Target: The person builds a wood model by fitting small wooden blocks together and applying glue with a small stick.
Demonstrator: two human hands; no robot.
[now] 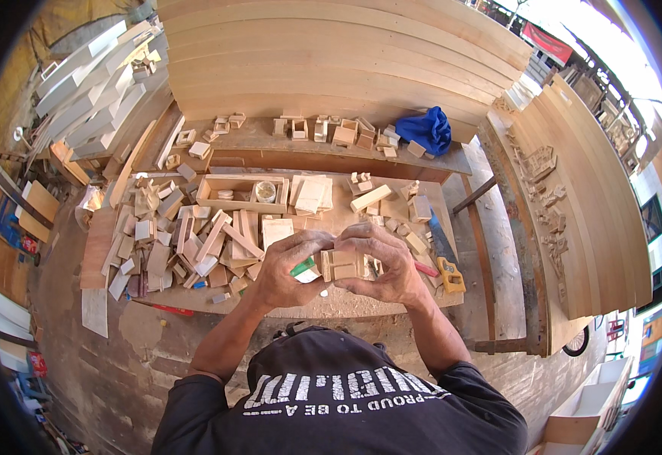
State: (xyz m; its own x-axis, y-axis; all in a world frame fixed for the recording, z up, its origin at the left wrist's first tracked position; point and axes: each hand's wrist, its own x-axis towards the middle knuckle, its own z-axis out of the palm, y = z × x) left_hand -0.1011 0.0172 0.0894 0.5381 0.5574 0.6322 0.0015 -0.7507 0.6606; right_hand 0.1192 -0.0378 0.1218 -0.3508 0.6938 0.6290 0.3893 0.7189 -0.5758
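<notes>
Over the front of the workbench (346,305), both my hands hold one small box-like wooden piece (343,265) with a raised edge on its left side. My left hand (291,269) grips its left end, fingers curled over the far side and thumb nearest me. On its right end my right hand (385,264) is closed, fingertips bent over the top and thumb below. Something green (302,267) shows by my left hand, too covered to name. Just right of my right hand lies a handsaw with a yellow handle (450,274) and blue blade.
Loose wood blocks (160,258) crowd the bench's left half. Behind them stands a shallow wooden tray (217,203) holding a round tub (265,191). Small wooden boxes (299,129) and a blue cloth (426,130) sit on the back shelf, before stacked boards (331,61).
</notes>
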